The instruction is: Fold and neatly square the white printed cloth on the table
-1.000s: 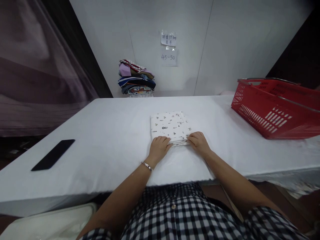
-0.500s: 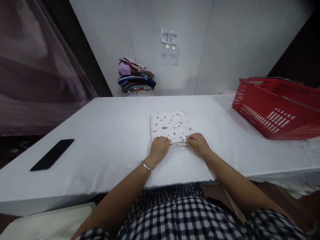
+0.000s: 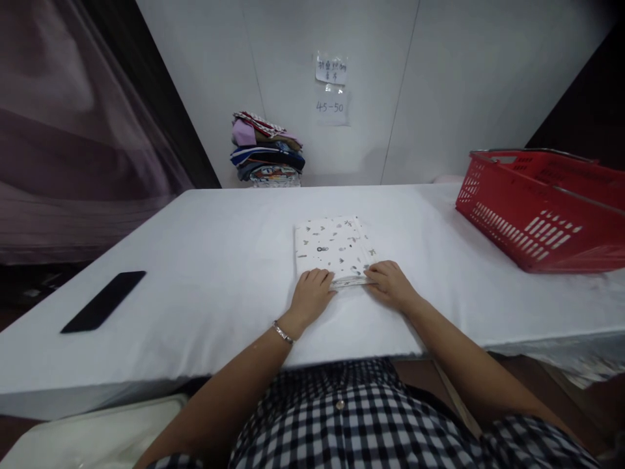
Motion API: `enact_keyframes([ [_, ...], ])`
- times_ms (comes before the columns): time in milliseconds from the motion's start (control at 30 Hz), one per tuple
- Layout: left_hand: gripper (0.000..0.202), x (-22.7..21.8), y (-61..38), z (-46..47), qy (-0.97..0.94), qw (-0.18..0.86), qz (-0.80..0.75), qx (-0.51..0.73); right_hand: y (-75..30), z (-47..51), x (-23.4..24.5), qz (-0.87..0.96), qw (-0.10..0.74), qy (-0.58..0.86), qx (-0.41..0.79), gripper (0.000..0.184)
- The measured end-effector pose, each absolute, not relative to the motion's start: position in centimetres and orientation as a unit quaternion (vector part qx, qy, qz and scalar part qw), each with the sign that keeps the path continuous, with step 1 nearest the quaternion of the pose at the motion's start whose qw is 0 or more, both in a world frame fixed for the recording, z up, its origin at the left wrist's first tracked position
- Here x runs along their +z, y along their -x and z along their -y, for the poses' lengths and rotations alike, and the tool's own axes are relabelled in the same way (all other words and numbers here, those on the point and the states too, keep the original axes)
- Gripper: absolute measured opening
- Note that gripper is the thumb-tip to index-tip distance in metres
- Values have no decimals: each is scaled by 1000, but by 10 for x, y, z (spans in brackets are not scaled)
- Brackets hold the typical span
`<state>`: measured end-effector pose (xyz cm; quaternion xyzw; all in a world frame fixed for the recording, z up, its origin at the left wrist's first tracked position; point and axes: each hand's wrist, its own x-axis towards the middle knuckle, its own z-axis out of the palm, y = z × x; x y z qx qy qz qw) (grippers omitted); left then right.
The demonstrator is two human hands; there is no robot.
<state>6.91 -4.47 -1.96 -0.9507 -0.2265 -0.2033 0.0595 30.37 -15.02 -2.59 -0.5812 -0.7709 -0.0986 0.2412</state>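
A white cloth with small dark and grey prints lies folded into a flat rectangle in front of me. At its near left corner my left hand has its fingers curled over the edge, thumb towards the layers. My right hand pinches the near right corner in the same way. Between the two hands the stacked layers show along the near edge. Both thumbs are partly hidden, and the cloth stays on the table.
The white-covered table carries a flat black object at left and a red plastic basket at right. A pile of folded fabrics stands by the back wall. Handwritten paper signs hang above.
Both hands have shifted very slightly at the near edge, and more of the layered edge shows between them. The cloth stays in the same place.
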Motion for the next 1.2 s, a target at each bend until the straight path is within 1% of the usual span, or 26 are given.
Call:
enact_keyframes([
  [67,29,-20,-69,44,952,61,228,-197,-304,150,-27,769,236,585,-104,25],
  [200,22,-22,-69,41,949,77,228,-206,-305,148,-31,767,240,583,-123,21],
  [467,20,-22,-76,29,931,83,224,-276,-303,137,-34,725,281,594,-207,18],
  [533,20,-22,-79,28,929,86,225,-281,-302,136,-34,720,280,596,-216,17],
  [733,18,-25,-78,35,949,85,206,-224,-302,142,-34,747,261,589,-165,17],
  [867,15,-21,-73,38,947,64,220,-224,-305,144,-34,758,262,580,-141,20],
  [1000,23,-19,-69,37,948,47,219,-228,-308,144,-35,769,254,574,-122,23],
  [1200,40,-23,-70,34,946,61,225,-227,-308,143,-34,757,246,586,-154,27],
])
